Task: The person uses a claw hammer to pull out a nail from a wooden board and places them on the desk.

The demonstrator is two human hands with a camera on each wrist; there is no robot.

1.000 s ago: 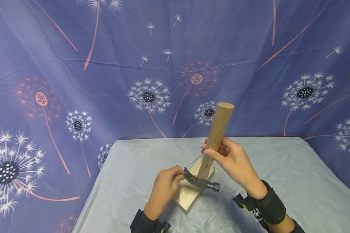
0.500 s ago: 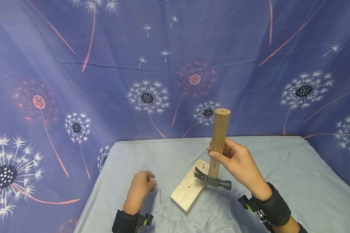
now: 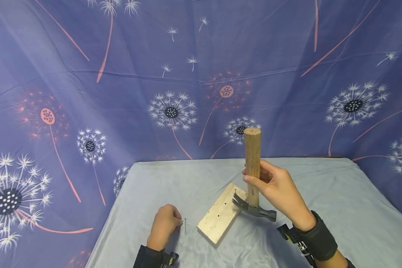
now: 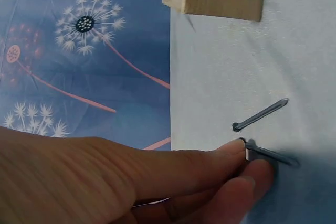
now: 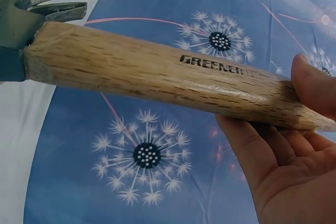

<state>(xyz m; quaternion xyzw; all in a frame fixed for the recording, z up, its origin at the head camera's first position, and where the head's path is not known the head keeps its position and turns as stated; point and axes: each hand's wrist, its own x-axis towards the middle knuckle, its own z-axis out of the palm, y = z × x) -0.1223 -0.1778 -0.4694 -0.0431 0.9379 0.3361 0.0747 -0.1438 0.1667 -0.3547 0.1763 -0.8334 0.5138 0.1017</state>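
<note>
My left hand (image 3: 165,225) is low over the cloth left of the board, its thumb and forefinger pinching a nail (image 4: 273,156) near the head, as the left wrist view shows. A second nail (image 4: 261,115) lies on the cloth right beside those fingertips. My right hand (image 3: 279,190) grips a claw hammer by its wooden handle (image 3: 252,160), which stands upright with the end on top. The steel head (image 3: 258,212) hangs at the bottom, claw toward the left, overlapping the board's right edge in the head view. Printed on the handle is "GREENER" (image 5: 212,64).
A pale wooden board (image 3: 214,223) lies slanted on the light cloth-covered table (image 3: 167,178), with several dark spots on its top. Near its far end a nail (image 3: 235,191) sticks up. Behind the table hangs a blue dandelion-print curtain (image 3: 127,111).
My left hand has left the board and hammer claw, moved left to the nails and pinched one. The hammer has shifted right and become more upright in my right hand.
</note>
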